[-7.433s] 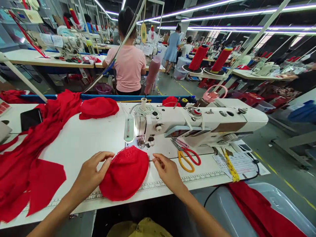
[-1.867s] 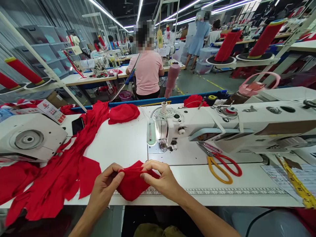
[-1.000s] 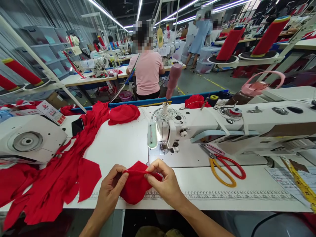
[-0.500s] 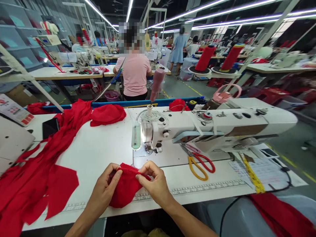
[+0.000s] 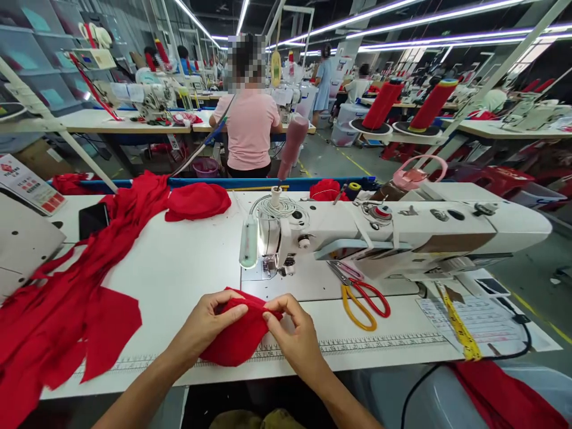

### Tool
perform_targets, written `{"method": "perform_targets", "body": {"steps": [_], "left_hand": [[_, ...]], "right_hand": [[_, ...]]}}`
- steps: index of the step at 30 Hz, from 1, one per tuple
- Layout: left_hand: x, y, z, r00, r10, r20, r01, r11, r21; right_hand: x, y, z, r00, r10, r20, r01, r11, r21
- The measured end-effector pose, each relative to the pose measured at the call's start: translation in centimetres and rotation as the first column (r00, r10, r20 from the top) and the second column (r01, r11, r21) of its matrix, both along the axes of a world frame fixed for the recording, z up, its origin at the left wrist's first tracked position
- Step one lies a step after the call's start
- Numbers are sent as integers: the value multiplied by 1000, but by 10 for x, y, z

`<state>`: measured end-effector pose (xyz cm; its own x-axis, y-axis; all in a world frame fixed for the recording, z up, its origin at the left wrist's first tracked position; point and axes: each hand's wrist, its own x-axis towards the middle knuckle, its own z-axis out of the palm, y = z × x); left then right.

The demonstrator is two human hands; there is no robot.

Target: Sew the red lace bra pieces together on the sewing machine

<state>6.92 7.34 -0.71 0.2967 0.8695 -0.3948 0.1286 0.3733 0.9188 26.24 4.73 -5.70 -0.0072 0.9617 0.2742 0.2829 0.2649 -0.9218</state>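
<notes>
Between my two hands, over the front of the white table, is a small piece of red fabric. My left hand pinches its upper left edge between thumb and fingers. The upper right edge is pinched by my right hand. The fabric's lower part hangs over the ruler tape along the table's front. Just behind my hands stands a white sewing machine, its needle area lit by a small lamp. Scissors with one yellow and one red handle lie on the machine bed, right of my right hand.
A long heap of red fabric covers the left side, with a folded red bundle behind it. A phone lies at the left. Papers and a yellow tape measure are at right. A person in pink sits ahead.
Both hands have shifted slightly right with the red fabric. My left thumb and fingers have moved along its upper edge, closer to my right hand. The camera view has shifted a little.
</notes>
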Motion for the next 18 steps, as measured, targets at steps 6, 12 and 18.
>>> {"method": "perform_targets", "body": {"steps": [6, 12, 18], "left_hand": [[-8, -2, -6, 998, 35, -54, -28, 991, 130], [-3, -2, -9, 999, 40, -5, -39, 996, 86], [0, -5, 0, 999, 19, -33, -14, 990, 143]], "right_hand": [[101, 1, -20, 663, -423, 618, 190, 893, 408], [168, 2, -32, 358, -355, 864, 243, 928, 281], [183, 5, -29, 352, -319, 880, 307, 928, 213]]}}
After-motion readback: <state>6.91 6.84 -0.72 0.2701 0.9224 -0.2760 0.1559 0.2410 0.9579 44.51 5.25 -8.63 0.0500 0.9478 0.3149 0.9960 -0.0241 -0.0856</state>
